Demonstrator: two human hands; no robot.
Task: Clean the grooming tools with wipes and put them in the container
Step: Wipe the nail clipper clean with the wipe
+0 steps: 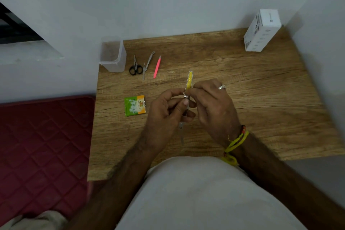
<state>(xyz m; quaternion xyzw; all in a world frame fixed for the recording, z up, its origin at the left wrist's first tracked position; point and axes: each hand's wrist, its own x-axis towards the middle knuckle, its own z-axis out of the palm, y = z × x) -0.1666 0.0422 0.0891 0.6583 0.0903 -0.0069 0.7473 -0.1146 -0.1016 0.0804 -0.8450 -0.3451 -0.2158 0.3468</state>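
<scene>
at mid-table we see the nail file (190,80) pinched low by both hands, left hand (166,110) and right hand (211,104), its long axis pointing to 12 o'clock; the container (112,56) lies at 10 o'clock, nearer our left

1. We see a wood-grain tabletop (242,99).
2. Far left edge: clear container (112,56), then scissors (136,68), metal clipper (148,63), pink tweezers (157,67).
3. Green wipe sachet (135,105) nearer us; white box (261,31) far right corner.
</scene>
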